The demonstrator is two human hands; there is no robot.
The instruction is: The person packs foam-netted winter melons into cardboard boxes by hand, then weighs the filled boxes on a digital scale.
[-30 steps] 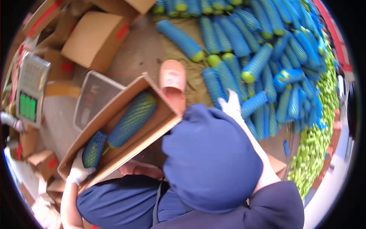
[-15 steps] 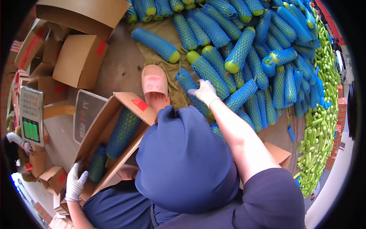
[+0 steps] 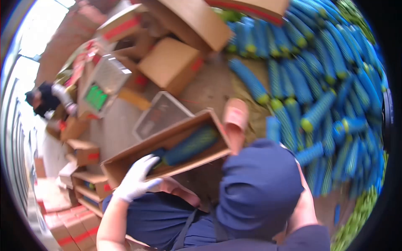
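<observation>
My left hand (image 3: 140, 178), in a white glove, is at the near wall of a long cardboard box (image 3: 119, 161). Its fingers and thumb are spread; the fingertips reach over the rim beside a short blue-netted gourd (image 3: 157, 158). A longer green gourd in blue netting (image 3: 193, 145) lies in the same box. My right forearm (image 3: 303, 203) passes behind my navy-clad knee, which hides nearly all of that hand and its fingers. Just past the knee stands out a blue-netted gourd (image 3: 273, 129), the thing nearest to that hand.
A heap of netted gourds (image 3: 301, 81) spreads to the right, with bare green ones (image 3: 356, 221) beyond. Cardboard boxes (image 3: 169, 62), a scale platform (image 3: 161, 115) and its display (image 3: 96, 97) stand left. Another person (image 3: 46, 100) is at far left. My slippered foot (image 3: 235, 119) is beside the box.
The view has swung left, so everything sits further right. My left hand has moved over the box rim. My right hand, spread on a netted gourd before, is now behind my knee.
</observation>
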